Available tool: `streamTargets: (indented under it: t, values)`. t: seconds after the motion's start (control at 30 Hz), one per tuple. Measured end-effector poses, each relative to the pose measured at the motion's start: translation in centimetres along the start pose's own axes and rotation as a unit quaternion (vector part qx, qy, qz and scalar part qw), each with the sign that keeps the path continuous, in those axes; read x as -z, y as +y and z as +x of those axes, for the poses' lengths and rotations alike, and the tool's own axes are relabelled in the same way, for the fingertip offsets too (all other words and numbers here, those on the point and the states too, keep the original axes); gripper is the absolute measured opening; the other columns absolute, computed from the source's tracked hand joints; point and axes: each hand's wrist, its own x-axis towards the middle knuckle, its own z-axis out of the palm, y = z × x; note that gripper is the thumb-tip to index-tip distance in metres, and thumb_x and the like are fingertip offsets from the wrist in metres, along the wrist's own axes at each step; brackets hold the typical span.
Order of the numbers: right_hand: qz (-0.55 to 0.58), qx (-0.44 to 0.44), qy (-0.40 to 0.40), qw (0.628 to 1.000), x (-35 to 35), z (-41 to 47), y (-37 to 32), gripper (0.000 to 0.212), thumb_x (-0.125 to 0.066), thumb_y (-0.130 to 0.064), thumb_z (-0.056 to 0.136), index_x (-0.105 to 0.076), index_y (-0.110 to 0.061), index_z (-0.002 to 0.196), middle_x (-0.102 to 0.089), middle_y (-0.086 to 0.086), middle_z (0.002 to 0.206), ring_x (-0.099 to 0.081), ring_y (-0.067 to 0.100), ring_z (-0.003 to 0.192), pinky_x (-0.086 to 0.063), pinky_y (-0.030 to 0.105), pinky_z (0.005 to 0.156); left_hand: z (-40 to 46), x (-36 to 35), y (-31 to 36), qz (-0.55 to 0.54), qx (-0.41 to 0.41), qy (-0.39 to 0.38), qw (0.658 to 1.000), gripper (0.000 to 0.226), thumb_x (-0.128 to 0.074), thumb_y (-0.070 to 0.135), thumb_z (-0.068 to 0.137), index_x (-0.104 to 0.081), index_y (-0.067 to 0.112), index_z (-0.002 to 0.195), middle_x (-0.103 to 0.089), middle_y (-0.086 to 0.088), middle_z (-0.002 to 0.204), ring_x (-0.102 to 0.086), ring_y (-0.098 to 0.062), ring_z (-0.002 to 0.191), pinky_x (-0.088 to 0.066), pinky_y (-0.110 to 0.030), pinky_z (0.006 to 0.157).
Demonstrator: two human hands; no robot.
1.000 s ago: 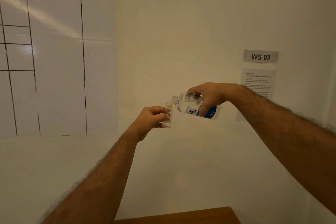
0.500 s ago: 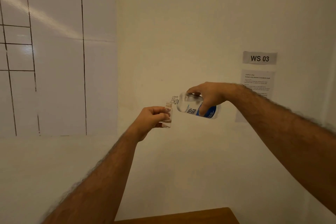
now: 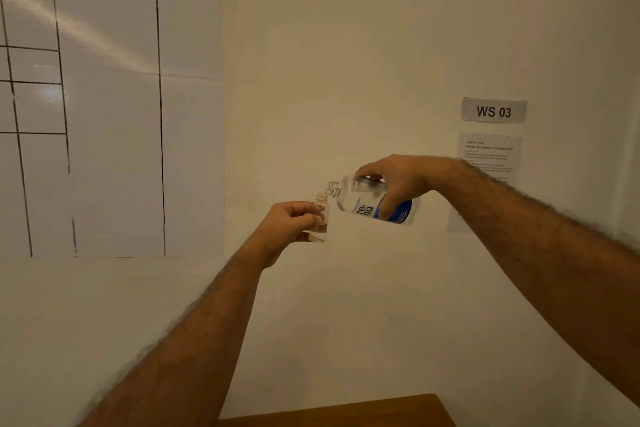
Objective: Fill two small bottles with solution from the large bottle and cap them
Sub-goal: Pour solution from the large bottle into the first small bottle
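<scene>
Barely anything shifts since a second ago: both hands hold their pose mid-air, the pour keeps going. Over at nine o'clock of the action, the left hand grips the small bottle upright, fingers curled round it. Its open mouth sits just under the neck of the large bottle, which lies tipped nearly flat at three o'clock, clasped from above by the right hand. How full the small one is, I can't tell. My read: filling is under way on this bottle; capping remains, and a second bottle isn't in view. Wall sign reads WS 03.
</scene>
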Motion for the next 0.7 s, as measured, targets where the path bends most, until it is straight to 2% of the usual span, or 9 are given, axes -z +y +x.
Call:
streamTargets:
  t: [0.2, 0.47, 0.7]
  values:
    - [0.002, 0.002, 0.001, 1.000, 0.24, -0.09, 0.03, 0.089, -0.083, -0.029, 0.068, -0.037, -0.028, 0.144, -0.053, -0.008, 0.121, -0.060, 0.016, 0.101, -0.049, 0.019, 0.067, 0.02, -0.05, 0.22, 0.007, -0.003, 0.000, 1.000, 0.019, -0.062, -0.002, 0.086, -0.070, 0.003, 0.103, -0.074, -0.009, 0.098, -0.073, -0.022, 0.086, -0.060, -0.041, 0.079]
    - [-0.001, 0.000, 0.000, 1.000, 0.30, -0.04, 0.05, 0.090, -0.083, -0.029, 0.067, -0.036, -0.028, 0.144, -0.053, -0.008, 0.122, -0.059, 0.016, 0.103, -0.048, 0.018, 0.066, -0.09, -0.21, 0.40, -0.001, -0.004, -0.001, 1.000, 0.018, -0.062, -0.002, 0.087, -0.071, 0.006, 0.100, -0.075, -0.006, 0.093, -0.073, -0.020, 0.084, -0.060, -0.033, 0.070]
    - [-0.003, 0.002, -0.002, 1.000, 0.52, -0.15, 0.03, 0.091, -0.084, -0.028, 0.067, -0.036, -0.027, 0.145, -0.053, -0.005, 0.126, -0.060, 0.018, 0.105, -0.053, 0.024, 0.075, -0.03, -0.15, 0.38, 0.000, -0.004, -0.002, 1.000, 0.019, -0.061, -0.003, 0.086, -0.071, 0.006, 0.099, -0.076, -0.005, 0.091, -0.073, -0.020, 0.083, -0.060, -0.034, 0.070]
